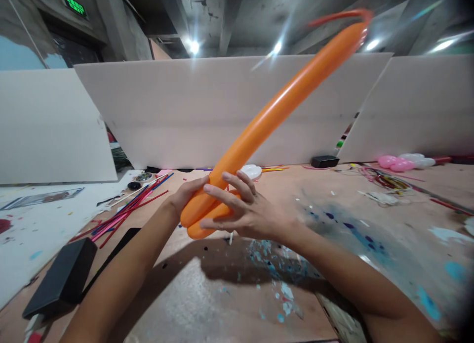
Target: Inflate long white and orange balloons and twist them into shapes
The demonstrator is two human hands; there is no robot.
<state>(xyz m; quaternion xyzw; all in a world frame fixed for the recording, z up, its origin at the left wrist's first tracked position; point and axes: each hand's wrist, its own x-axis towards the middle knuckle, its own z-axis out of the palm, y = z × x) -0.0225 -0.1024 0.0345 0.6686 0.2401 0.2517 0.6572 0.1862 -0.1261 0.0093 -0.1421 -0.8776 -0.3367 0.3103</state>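
A long orange balloon rises from my hands up to the upper right, its thin uninflated tail blurred at the top. Its lower end is folded into two short segments side by side. My left hand is wrapped round the fold from behind, mostly hidden by the balloon. My right hand lies against the front of the folded end with its fingers spread across it. Both hands are held above a paint-stained wooden table.
Several thin uninflated balloons lie in a loose pile at the left, beside a black box. White partition boards stand behind the table. Pink and white balloons and a small black box sit at the back right.
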